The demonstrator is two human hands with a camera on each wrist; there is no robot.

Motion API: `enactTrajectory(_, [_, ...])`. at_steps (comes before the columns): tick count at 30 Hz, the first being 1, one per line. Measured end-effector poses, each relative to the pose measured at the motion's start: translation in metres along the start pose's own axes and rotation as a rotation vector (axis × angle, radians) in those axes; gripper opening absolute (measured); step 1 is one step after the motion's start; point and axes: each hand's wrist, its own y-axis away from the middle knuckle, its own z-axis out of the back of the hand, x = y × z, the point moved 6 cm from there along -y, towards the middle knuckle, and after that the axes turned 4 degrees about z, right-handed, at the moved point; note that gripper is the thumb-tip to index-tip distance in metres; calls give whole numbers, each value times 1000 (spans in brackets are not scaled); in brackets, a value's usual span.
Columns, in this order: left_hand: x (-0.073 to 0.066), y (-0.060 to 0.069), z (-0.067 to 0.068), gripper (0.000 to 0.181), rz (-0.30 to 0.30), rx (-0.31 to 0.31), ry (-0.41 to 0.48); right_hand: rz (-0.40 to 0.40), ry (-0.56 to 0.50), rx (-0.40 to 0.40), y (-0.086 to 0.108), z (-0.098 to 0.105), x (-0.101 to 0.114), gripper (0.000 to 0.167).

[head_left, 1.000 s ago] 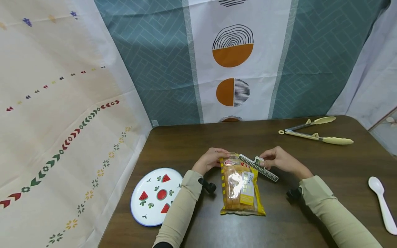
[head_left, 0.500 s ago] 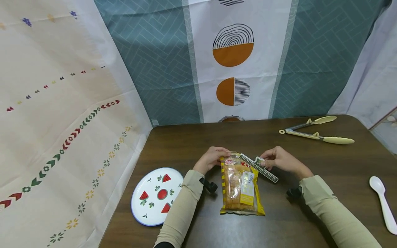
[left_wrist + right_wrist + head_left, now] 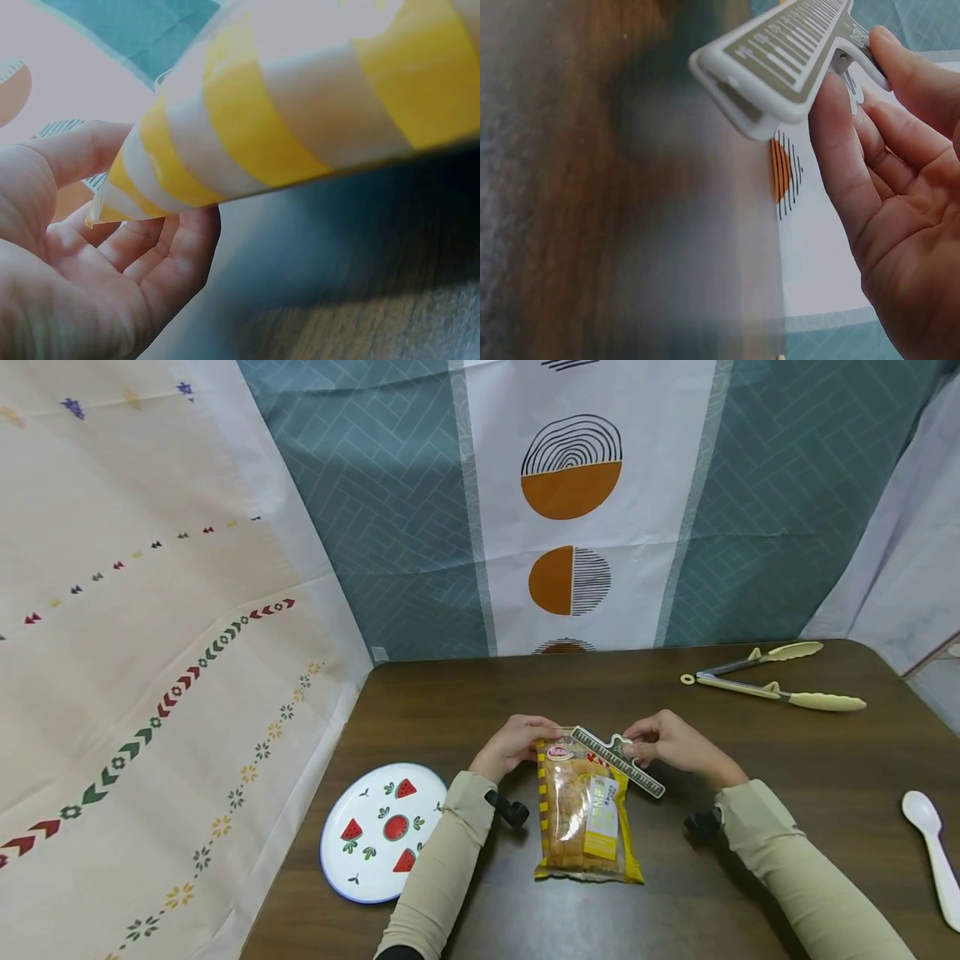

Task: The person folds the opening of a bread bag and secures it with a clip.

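Note:
A clear and yellow bag of bread (image 3: 564, 814) stands tilted or lies on the table in the head view; I cannot tell which. My left hand (image 3: 517, 747) pinches its top left corner, thumb on one side and fingers on the other. In the left wrist view the bag's yellow-striped side (image 3: 240, 131) runs out from that hand (image 3: 97, 274). My right hand (image 3: 675, 745) holds a long sealing clip (image 3: 617, 762) by its handle, slanted across the bag's top right corner. Seen from the right wrist, the clip's (image 3: 780, 64) near end gapes slightly between thumb and fingers (image 3: 840, 150).
A white plate (image 3: 367, 868) with watermelon prints lies left of the bag, partly behind the left sleeve. Spread tongs (image 3: 738, 687) with pale yellow tips rest at the back right. A white spoon (image 3: 930, 847) lies near the right edge of the brown table (image 3: 450, 689).
My right hand and the clip have shifted a little left, further across the top of the bag. The left hand keeps its hold on the corner. The head view has turned slightly.

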Motion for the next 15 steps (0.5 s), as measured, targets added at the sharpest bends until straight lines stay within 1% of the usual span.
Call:
enactTrajectory(9, [0,1,0,24,9,-4,3,-17,-16,-18,-10,-3,2,24])
enactTrajectory(15, [-2,3,-1,23,8,-10,5,-35,-33,-27,-17,-4,6,24])
